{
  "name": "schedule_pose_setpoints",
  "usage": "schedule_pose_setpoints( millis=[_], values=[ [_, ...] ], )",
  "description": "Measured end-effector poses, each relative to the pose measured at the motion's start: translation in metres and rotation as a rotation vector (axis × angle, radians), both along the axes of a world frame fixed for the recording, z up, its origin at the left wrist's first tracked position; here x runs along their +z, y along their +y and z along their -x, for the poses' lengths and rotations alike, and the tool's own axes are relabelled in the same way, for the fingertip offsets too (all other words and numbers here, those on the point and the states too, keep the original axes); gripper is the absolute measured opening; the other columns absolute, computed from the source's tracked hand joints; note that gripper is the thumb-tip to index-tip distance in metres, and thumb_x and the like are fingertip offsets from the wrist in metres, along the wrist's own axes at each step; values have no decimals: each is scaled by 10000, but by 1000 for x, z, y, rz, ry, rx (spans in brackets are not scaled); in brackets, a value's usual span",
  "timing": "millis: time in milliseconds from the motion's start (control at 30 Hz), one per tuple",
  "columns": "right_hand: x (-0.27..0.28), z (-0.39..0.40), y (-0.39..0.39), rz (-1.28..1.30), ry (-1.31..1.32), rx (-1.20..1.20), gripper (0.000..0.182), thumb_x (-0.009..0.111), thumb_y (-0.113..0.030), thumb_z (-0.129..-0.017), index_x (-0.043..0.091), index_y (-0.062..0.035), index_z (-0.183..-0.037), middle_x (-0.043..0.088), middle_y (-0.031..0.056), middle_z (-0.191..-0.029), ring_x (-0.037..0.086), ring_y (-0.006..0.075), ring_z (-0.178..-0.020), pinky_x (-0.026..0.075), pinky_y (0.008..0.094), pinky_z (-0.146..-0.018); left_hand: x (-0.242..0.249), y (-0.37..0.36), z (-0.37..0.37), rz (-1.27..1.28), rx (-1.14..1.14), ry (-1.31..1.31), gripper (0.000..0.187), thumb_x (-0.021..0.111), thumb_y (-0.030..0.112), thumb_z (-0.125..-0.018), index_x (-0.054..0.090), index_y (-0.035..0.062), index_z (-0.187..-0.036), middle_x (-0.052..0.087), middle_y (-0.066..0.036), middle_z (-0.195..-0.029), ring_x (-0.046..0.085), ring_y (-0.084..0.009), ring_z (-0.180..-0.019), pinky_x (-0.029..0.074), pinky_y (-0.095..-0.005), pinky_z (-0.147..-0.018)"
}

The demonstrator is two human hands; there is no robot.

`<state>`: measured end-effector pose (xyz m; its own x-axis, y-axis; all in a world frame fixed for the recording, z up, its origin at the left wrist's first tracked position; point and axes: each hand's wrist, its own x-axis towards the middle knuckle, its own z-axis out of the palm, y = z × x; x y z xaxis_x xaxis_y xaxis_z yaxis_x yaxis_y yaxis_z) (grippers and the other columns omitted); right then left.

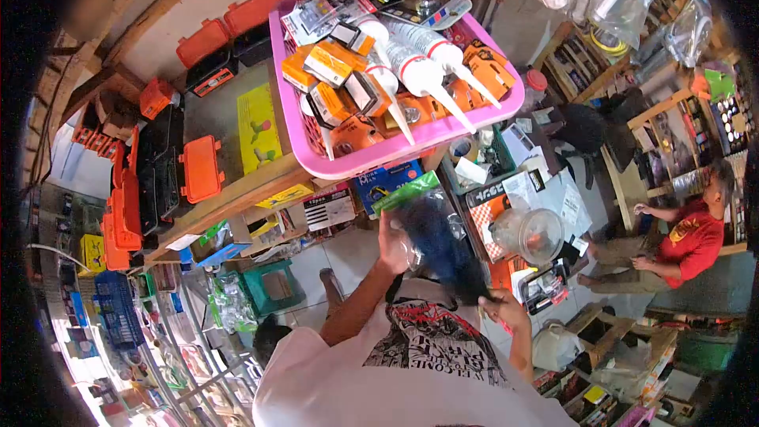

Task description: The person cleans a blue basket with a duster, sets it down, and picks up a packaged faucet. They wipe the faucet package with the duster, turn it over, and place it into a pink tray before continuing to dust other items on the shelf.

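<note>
My left hand is closed on the side of a clear plastic bag with a green top edge. A dark, blurred bundle shows in the bag and runs down towards my right hand. The fingers of my right hand are curled at the lower end of the bundle. A bit of red pokes out beneath them, and I cannot tell what it belongs to. Both hands are in front of my white printed shirt, below the pink basket.
The basket on the wooden shelf holds white nozzle tubes and orange boxes. Orange-lidded toolboxes line the left. A clear round jar stands on the cluttered counter at right. A person in a red shirt is farther right.
</note>
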<state>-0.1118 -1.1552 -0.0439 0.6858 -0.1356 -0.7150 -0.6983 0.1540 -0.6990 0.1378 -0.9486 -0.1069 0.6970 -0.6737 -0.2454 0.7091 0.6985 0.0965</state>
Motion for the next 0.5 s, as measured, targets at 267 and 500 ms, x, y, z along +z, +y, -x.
schedule_pose_setpoints(
  millis=[267, 500],
  values=[
    [-26, -10, -31, -12, 57, 145, 295, 699, -233, -960, 588, -90, -727, 502, -39, -583, 459, 73, -482, 351, 258, -450, -30, 22, -4, 40, 15, 112, 678, 415, 681, -969, 651, 89, -1201, 684, -105, -1078, 634, -279, -1009, 503, -433, -914],
    [-10, -39, -30, 56, 128, 111, 254, 751, -288, -918, 687, -56, -837, 556, -36, -652, 498, 81, -559, 398, 258, -521, -41, 38, -18, -173, -6, 140, 708, 409, 721, -948, 610, 70, -1141, 613, -106, -953, 587, -278, -917, 461, -469, -857]
  ],
)
